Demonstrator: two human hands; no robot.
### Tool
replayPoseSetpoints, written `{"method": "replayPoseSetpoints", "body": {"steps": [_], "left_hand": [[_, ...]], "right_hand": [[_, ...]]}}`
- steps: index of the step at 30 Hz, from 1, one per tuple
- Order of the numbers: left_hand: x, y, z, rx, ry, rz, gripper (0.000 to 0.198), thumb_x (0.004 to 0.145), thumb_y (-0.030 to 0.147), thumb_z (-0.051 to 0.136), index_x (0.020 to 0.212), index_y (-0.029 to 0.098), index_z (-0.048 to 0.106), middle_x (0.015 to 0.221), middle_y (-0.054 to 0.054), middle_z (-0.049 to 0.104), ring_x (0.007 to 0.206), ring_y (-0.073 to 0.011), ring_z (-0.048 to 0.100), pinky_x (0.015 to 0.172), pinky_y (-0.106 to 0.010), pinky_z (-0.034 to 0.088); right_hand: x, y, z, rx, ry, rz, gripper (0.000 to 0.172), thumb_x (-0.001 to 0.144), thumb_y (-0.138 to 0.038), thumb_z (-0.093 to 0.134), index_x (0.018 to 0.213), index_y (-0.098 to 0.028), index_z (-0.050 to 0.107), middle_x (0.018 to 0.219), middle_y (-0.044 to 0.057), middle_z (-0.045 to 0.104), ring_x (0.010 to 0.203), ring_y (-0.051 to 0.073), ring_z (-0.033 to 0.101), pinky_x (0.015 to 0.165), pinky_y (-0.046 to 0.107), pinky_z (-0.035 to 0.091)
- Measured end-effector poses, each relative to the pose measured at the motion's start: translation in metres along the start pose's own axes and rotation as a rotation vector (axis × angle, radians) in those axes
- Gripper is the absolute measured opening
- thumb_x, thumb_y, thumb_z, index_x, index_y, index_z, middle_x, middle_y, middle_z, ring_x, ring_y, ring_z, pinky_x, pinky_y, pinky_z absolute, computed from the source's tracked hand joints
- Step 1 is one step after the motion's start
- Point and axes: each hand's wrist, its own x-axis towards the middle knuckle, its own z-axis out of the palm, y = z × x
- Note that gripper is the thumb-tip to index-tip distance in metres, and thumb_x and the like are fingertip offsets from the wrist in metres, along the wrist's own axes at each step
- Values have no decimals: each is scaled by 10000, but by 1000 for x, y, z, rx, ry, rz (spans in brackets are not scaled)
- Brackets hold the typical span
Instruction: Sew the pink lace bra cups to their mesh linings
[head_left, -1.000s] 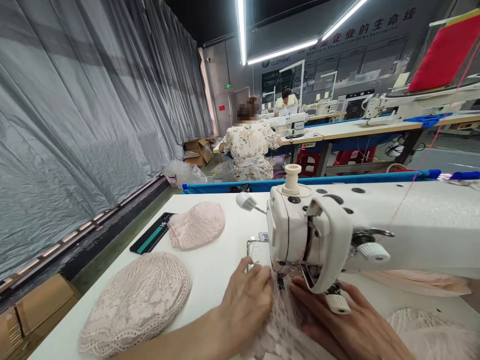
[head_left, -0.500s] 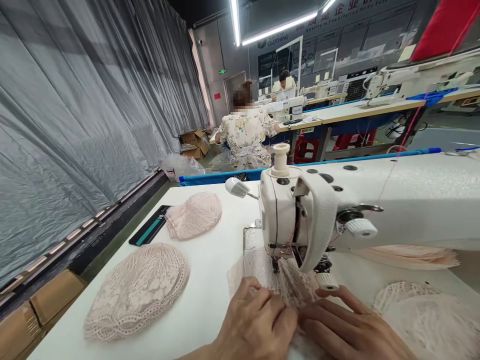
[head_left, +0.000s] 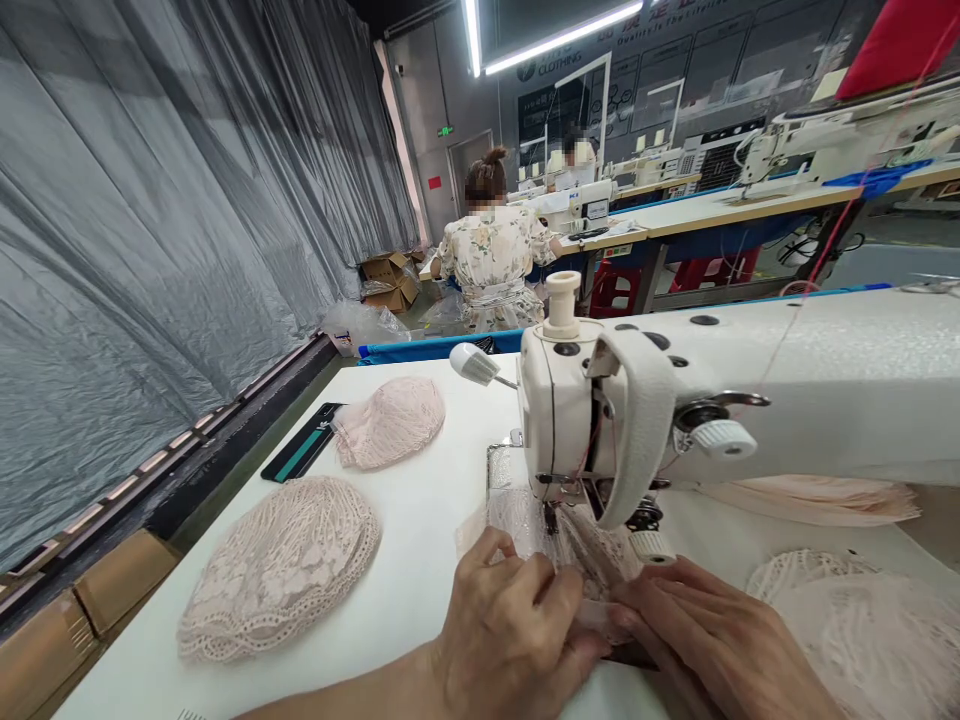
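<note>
A white sewing machine [head_left: 720, 400] stands on the white table [head_left: 420, 520]. Under its needle lies a piece of pale pink lace [head_left: 525, 525]. My left hand [head_left: 510, 630] rests on the lace just before the needle, fingers curled and pinching the fabric. My right hand [head_left: 712, 640] lies beside it to the right, fingers pressed together on the same lace below the presser foot. The two hands touch at the fingertips.
Two stacks of pink lace cups [head_left: 281, 565] [head_left: 390, 420] lie on the table's left, a dark ruler [head_left: 304, 455] beside them. More lace [head_left: 862, 630] lies at the right. A person in a floral top [head_left: 491, 260] sits ahead. Grey plastic sheeting [head_left: 150, 220] hangs left.
The lace has come forward from under the needle and both hands have drawn back towards me, closing together on it. The view tipped slightly down.
</note>
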Motion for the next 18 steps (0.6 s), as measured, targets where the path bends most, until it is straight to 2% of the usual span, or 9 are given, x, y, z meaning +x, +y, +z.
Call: {"method": "replayPoseSetpoints", "body": {"steps": [3,6,8,15,18], "left_hand": [[1,-1,1,13,2,13,94,805,173,467,748,155,539,564,3,519,475,-137,445,570,-313,384],[1,-4,2,36,-3,29,171,771,57,398,724,151,532,577,-8,510,479,-137,428,563,-307,375],[0,-5,2,33,-18,21,188,772,41,384,718,151,527,594,-14,518,492,-139,438,567,-307,373],[-4,3,0,83,-33,27,179,863,93,464,711,162,526,602,21,534,516,-115,474,640,-298,370],[-6,4,-2,58,-11,25,190,896,116,480,728,162,555,624,26,560,561,-111,499,655,-293,361]], "right_hand": [[2,-1,1,-46,-21,21,277,948,-127,374,721,-222,502,568,-46,600,497,108,582,553,235,491],[6,-4,0,-84,34,45,346,991,-216,341,681,-221,493,522,-45,586,470,116,579,488,228,470],[9,-6,-2,-104,59,45,399,1005,-253,316,639,-221,473,495,-47,570,439,110,563,471,226,461],[7,-6,-9,-139,8,-94,329,989,-177,327,760,-206,563,544,-54,574,471,104,573,643,268,472],[4,-4,-13,-97,-105,-118,384,984,-135,250,778,-223,562,656,-26,619,608,132,616,726,313,451]]}}
